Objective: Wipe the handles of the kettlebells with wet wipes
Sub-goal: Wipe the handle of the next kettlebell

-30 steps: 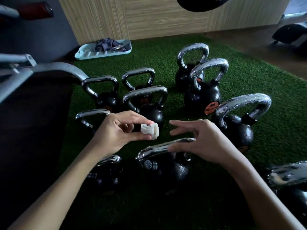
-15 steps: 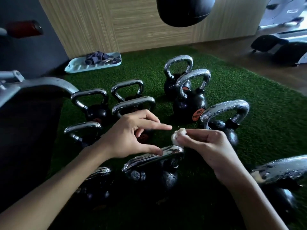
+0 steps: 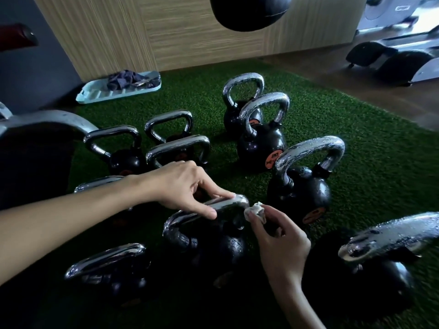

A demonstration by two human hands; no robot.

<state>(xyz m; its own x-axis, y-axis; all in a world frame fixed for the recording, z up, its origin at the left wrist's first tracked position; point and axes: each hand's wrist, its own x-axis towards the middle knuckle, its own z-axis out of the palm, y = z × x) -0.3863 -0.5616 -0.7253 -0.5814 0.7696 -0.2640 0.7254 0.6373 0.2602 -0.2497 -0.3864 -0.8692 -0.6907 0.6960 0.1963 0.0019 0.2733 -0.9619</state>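
Note:
Several black kettlebells with chrome handles stand on green turf. My left hand grips the chrome handle of the near middle kettlebell, thumb in front and fingers over the top. My right hand pinches a small crumpled white wet wipe and holds it against the right end of that same handle. The handles of the kettlebells on the right look wet with droplets.
A pale blue tray with a dark cloth lies at the back left by the wooden wall. A dark bench with a grey frame fills the left side. A black punching bag hangs above. Gym machines stand at the far right.
The wipe passed from my left hand to my right. My left hand then dropped onto the near kettlebell's handle and gripped it, and my right brought the wipe to the handle's right end.

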